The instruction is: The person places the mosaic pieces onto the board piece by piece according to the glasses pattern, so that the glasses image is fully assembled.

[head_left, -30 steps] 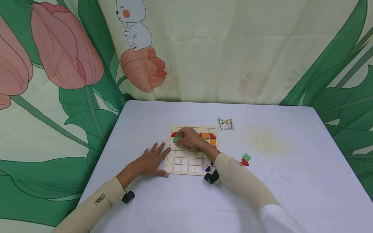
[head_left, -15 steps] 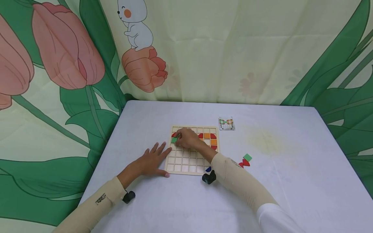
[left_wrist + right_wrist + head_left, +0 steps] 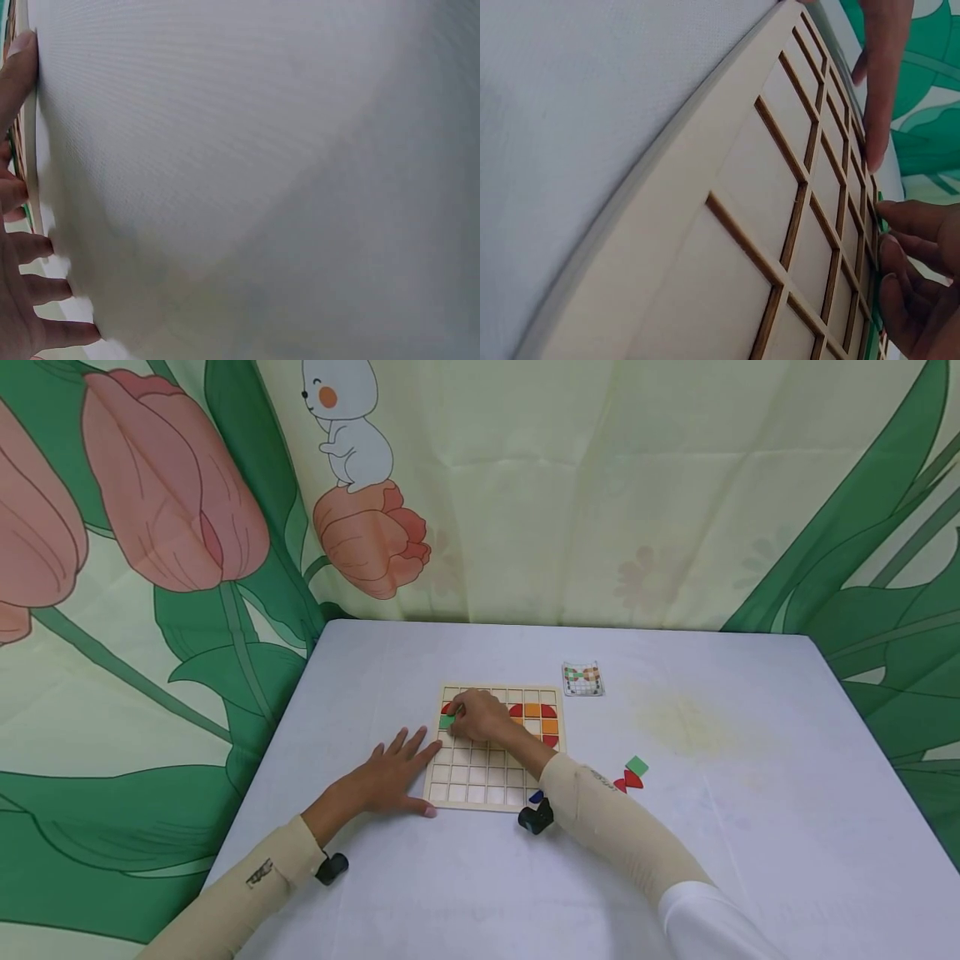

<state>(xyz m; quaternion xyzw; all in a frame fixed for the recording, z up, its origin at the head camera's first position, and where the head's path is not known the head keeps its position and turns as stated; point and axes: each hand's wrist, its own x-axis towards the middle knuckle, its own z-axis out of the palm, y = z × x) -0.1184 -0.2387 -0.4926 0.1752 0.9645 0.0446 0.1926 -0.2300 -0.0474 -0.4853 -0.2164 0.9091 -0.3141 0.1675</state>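
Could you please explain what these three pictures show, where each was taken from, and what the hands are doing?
No machine here: a person wears three cameras. The head view looks down on a white-covered table. The wrist views look along each hand.

On the table lie a square wooden grid board holding red and orange pieces, a small pattern card, and loose green and red pieces.

The right hand pinches a small green square tile over the board's far left cells. The left hand lies flat, fingers spread, against the board's left edge; its wrist view shows mostly cloth.
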